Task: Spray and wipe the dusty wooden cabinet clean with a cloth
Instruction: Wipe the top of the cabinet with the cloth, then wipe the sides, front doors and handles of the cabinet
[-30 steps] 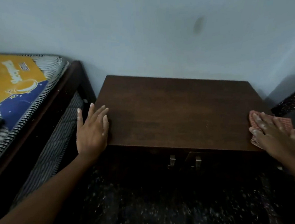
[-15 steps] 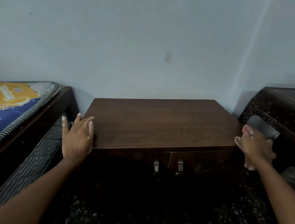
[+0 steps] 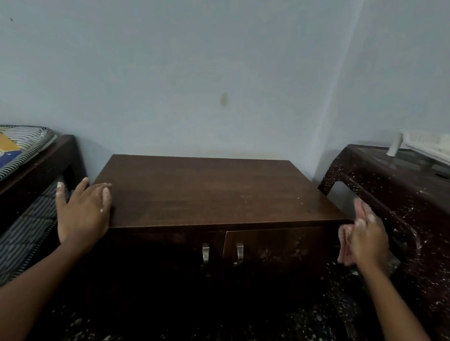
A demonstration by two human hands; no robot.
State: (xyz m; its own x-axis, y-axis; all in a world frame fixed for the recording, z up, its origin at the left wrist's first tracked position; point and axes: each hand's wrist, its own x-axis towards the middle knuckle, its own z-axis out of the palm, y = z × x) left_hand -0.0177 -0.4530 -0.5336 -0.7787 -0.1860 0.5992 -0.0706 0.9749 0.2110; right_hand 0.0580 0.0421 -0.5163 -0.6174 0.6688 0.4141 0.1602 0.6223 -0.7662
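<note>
The low dark wooden cabinet (image 3: 206, 191) stands against the pale wall, with two metal door handles (image 3: 221, 252) on its front. My left hand (image 3: 83, 212) lies flat on the cabinet's front left corner, fingers apart. My right hand (image 3: 365, 237) presses a pinkish cloth (image 3: 343, 244) against the cabinet's right side, just below the front right corner. Only a strip of the cloth shows beside my palm. No spray bottle is in view.
A bed with a striped mattress (image 3: 7, 151) and dark frame sits close on the left. A dark speckled plastic stool (image 3: 412, 208) stands right of the cabinet, with a white object (image 3: 439, 146) on it. The floor (image 3: 205, 335) is dark and speckled.
My right hand with the cloth has slid off the cabinet top's right edge and down onto its right side. My left hand stays on the left corner. The view has tilted up and right.
</note>
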